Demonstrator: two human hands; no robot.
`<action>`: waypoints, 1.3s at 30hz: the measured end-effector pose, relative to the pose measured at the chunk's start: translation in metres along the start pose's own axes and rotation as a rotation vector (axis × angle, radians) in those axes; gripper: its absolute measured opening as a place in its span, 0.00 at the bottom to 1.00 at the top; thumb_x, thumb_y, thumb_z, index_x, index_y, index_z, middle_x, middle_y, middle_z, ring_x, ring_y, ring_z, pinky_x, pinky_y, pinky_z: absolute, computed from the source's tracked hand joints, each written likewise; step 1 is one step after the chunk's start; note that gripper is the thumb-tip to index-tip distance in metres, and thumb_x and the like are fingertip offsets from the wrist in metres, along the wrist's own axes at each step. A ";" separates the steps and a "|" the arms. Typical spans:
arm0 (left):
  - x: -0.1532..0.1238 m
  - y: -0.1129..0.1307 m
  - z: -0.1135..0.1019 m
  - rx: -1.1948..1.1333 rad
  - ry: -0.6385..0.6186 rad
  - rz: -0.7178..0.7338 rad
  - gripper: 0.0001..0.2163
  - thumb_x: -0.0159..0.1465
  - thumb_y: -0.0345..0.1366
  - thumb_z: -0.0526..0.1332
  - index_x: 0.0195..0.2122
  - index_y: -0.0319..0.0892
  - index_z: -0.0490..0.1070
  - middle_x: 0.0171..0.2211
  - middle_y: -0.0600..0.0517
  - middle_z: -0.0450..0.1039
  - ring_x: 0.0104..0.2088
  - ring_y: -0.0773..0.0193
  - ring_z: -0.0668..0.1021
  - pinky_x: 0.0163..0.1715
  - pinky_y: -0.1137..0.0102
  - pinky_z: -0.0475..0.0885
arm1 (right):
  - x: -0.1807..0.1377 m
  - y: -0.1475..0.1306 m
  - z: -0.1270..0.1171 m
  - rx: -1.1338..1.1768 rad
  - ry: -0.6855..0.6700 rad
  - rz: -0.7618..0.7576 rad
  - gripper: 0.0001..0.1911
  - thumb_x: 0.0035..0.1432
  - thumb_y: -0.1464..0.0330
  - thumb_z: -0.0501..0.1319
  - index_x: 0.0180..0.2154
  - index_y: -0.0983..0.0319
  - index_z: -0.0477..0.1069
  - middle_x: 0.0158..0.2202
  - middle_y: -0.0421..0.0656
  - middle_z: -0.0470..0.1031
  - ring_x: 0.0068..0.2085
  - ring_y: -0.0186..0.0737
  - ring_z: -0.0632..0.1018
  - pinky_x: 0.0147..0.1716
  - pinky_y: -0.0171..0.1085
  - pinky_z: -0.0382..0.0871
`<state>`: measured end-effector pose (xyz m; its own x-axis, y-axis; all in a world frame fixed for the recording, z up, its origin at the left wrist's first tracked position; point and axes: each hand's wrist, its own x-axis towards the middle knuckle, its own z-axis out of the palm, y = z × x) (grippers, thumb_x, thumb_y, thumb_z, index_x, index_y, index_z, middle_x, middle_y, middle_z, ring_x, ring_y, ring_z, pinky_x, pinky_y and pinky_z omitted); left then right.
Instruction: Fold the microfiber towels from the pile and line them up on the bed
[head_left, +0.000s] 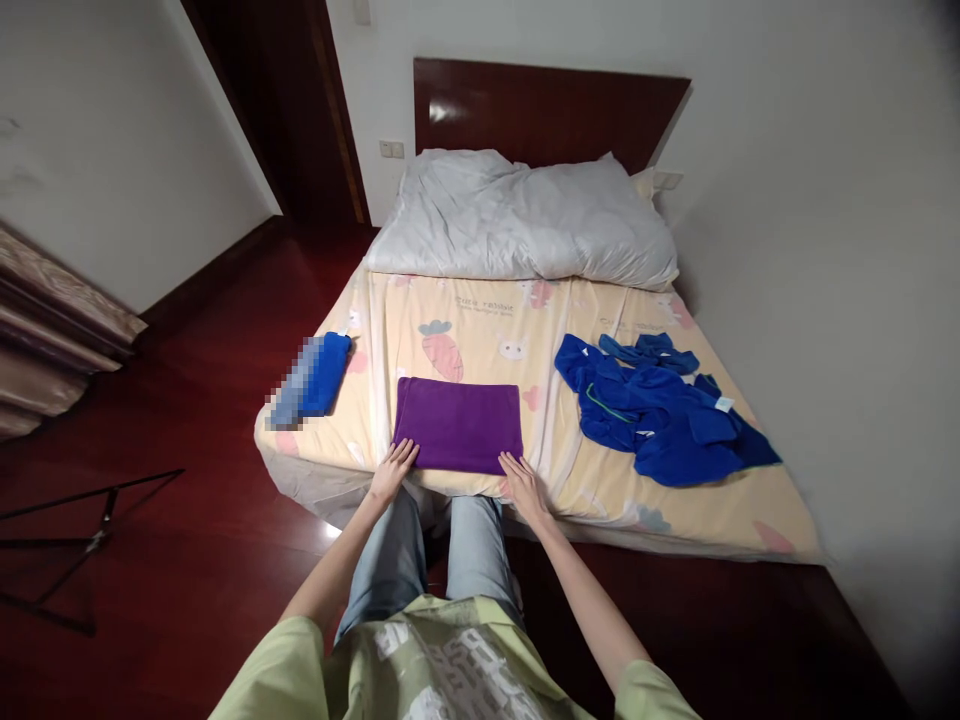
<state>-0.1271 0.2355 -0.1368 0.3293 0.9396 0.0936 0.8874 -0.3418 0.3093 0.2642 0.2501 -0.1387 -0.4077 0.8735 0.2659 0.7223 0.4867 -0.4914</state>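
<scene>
A purple cloth [459, 423], folded into a neat rectangle, lies flat near the foot edge of the bed [547, 330]. My left hand [392, 470] rests flat at its near left corner, fingers stretched out and touching the cloth. My right hand [523, 485] lies flat at its near right corner, fingers spread, tips on the cloth's edge. Neither hand grips anything.
A heap of loose blue cloths [660, 405] lies on the bed's right side. A folded blue cloth [315, 378] sits at the left edge. White pillows [525, 215] lie by the dark headboard. Dark wooden floor surrounds the bed; a black stand [82, 540] is at left.
</scene>
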 end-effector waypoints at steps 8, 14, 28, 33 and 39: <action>-0.010 -0.006 0.001 -0.321 0.101 -0.095 0.38 0.53 0.19 0.48 0.66 0.40 0.69 0.68 0.45 0.67 0.71 0.59 0.64 0.73 0.50 0.57 | 0.000 -0.002 0.005 0.282 0.163 0.208 0.34 0.52 0.81 0.51 0.57 0.59 0.79 0.58 0.48 0.79 0.62 0.45 0.77 0.68 0.57 0.66; -0.004 -0.017 -0.013 -0.593 0.269 -0.223 0.27 0.53 0.27 0.52 0.53 0.41 0.79 0.57 0.46 0.78 0.63 0.54 0.75 0.67 0.48 0.67 | 0.009 0.009 -0.004 0.421 0.315 0.329 0.33 0.42 0.80 0.52 0.47 0.61 0.83 0.50 0.48 0.83 0.54 0.47 0.81 0.61 0.52 0.73; 0.012 -0.017 -0.017 -0.674 0.419 -0.569 0.19 0.62 0.50 0.61 0.41 0.40 0.81 0.32 0.46 0.78 0.36 0.56 0.78 0.41 0.62 0.76 | 0.020 0.007 -0.003 0.591 0.500 0.564 0.15 0.56 0.56 0.63 0.33 0.63 0.76 0.30 0.46 0.78 0.32 0.42 0.76 0.33 0.39 0.74; 0.015 -0.021 -0.014 -0.742 0.432 -0.605 0.23 0.63 0.57 0.60 0.39 0.40 0.80 0.34 0.46 0.79 0.36 0.58 0.79 0.40 0.66 0.75 | 0.022 0.003 -0.002 0.596 0.521 0.581 0.24 0.59 0.47 0.62 0.26 0.60 0.68 0.23 0.39 0.68 0.27 0.37 0.69 0.27 0.36 0.66; 0.014 -0.022 -0.013 -0.793 0.422 -0.624 0.23 0.62 0.58 0.62 0.36 0.40 0.80 0.32 0.47 0.80 0.35 0.58 0.79 0.38 0.67 0.74 | 0.022 0.012 0.006 0.590 0.546 0.601 0.26 0.59 0.45 0.62 0.30 0.63 0.74 0.27 0.42 0.74 0.29 0.38 0.72 0.31 0.36 0.68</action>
<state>-0.1466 0.2564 -0.1299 -0.3777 0.9257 -0.0215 0.3501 0.1643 0.9222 0.2607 0.2750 -0.1437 0.3530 0.9292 0.1096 0.2708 0.0107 -0.9626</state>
